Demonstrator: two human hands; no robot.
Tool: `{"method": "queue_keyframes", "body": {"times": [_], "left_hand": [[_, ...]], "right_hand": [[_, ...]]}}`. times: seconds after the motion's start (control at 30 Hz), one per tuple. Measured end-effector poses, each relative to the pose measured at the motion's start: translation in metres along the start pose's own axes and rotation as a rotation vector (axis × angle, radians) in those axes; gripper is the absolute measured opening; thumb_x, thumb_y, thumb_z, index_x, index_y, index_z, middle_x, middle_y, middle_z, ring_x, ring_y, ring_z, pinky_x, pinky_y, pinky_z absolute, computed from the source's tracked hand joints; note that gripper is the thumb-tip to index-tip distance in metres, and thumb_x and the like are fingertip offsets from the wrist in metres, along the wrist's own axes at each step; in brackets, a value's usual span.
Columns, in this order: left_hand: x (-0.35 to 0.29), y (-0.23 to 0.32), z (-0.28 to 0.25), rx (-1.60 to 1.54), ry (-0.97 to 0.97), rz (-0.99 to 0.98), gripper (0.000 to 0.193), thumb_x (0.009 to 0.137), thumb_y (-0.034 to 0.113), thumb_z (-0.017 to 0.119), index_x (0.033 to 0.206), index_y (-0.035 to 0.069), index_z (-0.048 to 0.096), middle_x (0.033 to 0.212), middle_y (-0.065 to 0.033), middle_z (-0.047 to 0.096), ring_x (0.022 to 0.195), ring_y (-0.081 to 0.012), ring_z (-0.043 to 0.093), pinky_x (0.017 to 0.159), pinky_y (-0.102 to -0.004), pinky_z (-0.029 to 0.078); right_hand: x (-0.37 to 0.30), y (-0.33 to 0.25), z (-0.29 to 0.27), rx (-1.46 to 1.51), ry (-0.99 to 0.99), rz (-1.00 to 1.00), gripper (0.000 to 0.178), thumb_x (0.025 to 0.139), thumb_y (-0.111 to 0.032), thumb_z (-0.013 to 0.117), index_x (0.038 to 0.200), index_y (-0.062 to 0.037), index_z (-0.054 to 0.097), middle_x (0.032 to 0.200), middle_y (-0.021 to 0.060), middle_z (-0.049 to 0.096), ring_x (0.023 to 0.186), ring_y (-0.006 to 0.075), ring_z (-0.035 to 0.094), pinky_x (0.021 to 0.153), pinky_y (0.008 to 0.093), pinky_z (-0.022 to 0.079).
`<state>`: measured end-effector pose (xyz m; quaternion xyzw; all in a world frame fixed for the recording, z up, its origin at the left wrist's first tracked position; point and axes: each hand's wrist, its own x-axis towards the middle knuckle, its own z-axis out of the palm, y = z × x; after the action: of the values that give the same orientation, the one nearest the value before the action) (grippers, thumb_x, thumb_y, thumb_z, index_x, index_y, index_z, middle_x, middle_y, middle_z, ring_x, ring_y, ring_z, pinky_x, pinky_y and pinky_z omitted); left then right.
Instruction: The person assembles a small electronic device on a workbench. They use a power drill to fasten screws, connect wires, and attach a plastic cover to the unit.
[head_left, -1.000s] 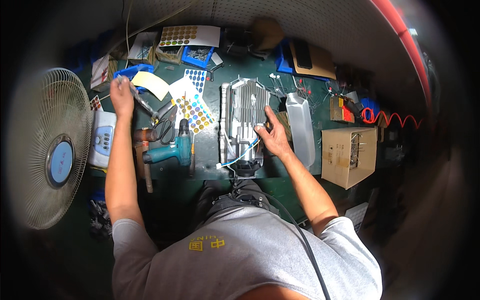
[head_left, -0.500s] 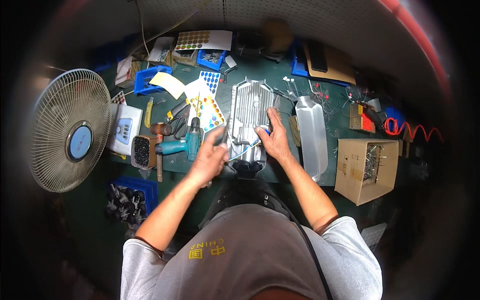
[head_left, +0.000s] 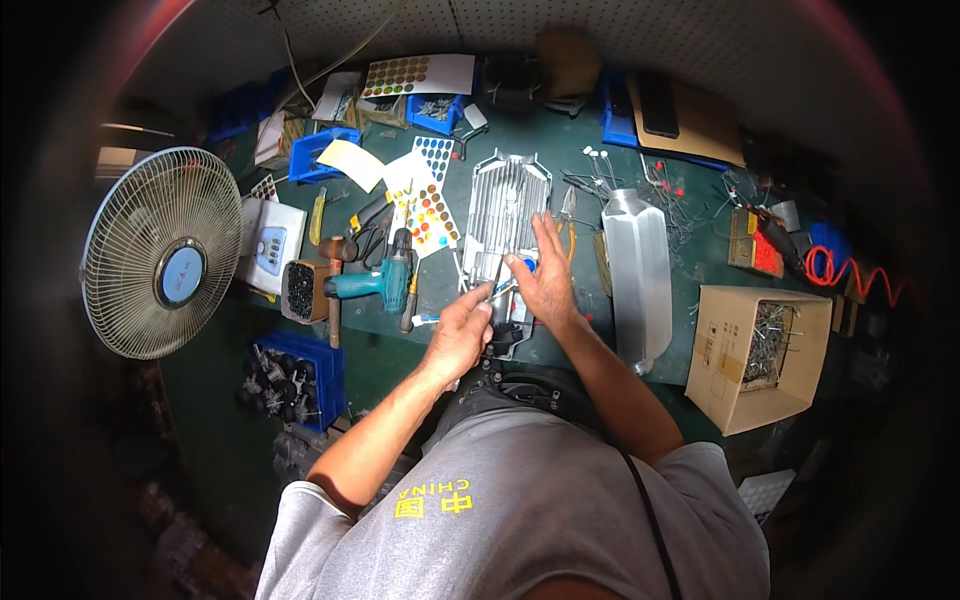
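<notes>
Silver, finned metal housing (head_left: 510,205) on the green bench (head_left: 550,130), likely stiff, heavyish, best gripped by its 2 long sides; right hand (head_left: 545,288) spread against it, left hand (head_left: 460,335) curled, hold unclear.

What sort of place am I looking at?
Probably an assembly workshop: a teal drill and a hammer lie on the green workbench, with a blue bin of small metal parts.

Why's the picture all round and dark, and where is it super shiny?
Head view: fisheye lens, so straight lines bend and corners go black; head view: bright light on the finned metal part and sticker sheet; head view: lower-left floor is dim and murky.
</notes>
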<state>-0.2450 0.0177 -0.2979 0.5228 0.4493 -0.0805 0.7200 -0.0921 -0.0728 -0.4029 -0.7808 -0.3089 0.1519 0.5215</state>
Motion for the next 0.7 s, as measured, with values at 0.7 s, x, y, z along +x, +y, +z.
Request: {"method": "queue_keyframes", "body": {"times": [0.7], "left_hand": [[0.021, -0.007, 0.018, 0.635, 0.131, 0.337, 0.045, 0.105, 0.011, 0.046, 0.145, -0.008, 0.045, 0.109, -0.0254, 0.068, 0.089, -0.0246, 0.066, 0.088, -0.0357, 0.052]], "right_hand": [[0.005, -0.008, -0.010, 0.070, -0.002, 0.066, 0.070, 0.086, -0.008, 0.073, 0.147, 0.0028, 0.042, 0.155, 0.0321, 0.036, 0.138, 0.0459, 0.045, 0.113, 0.0437, 0.041]]}}
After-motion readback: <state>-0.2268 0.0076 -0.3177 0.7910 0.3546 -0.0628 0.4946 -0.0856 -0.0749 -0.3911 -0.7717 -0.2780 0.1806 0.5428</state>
